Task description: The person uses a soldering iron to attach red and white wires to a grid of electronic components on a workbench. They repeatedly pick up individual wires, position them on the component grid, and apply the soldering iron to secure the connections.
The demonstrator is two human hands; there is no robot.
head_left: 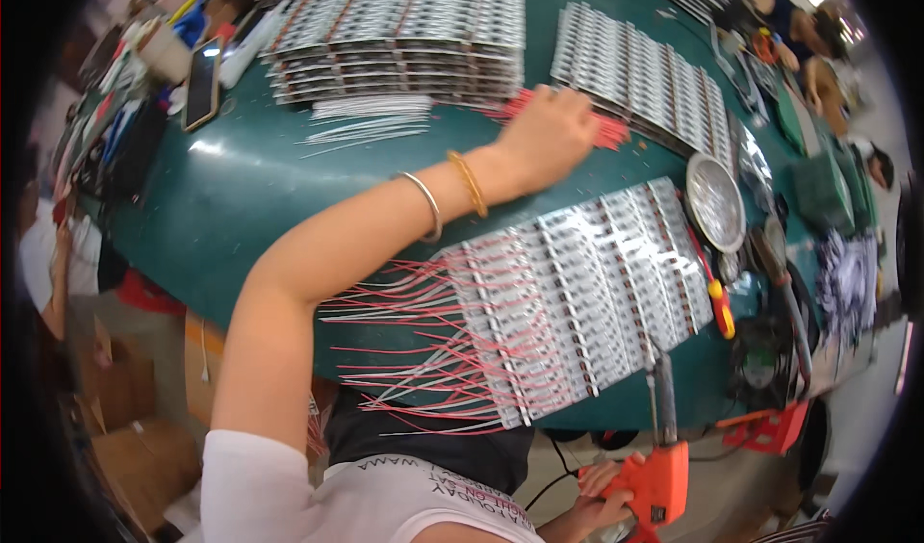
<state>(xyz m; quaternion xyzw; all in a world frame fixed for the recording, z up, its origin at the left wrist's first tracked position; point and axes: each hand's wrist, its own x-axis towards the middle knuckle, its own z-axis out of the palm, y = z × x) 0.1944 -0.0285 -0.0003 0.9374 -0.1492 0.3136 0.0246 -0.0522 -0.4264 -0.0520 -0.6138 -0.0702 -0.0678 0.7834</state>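
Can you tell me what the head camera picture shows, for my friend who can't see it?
A person's left hand reaches across a green table to a bunch of red wires. Their right hand holds an orange soldering gun near rows of silver strips.

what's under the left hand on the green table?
The left hand rests on a bundle of loose red wires lying on the green table. Wire ends stick out on both sides; the part under the palm is covered.
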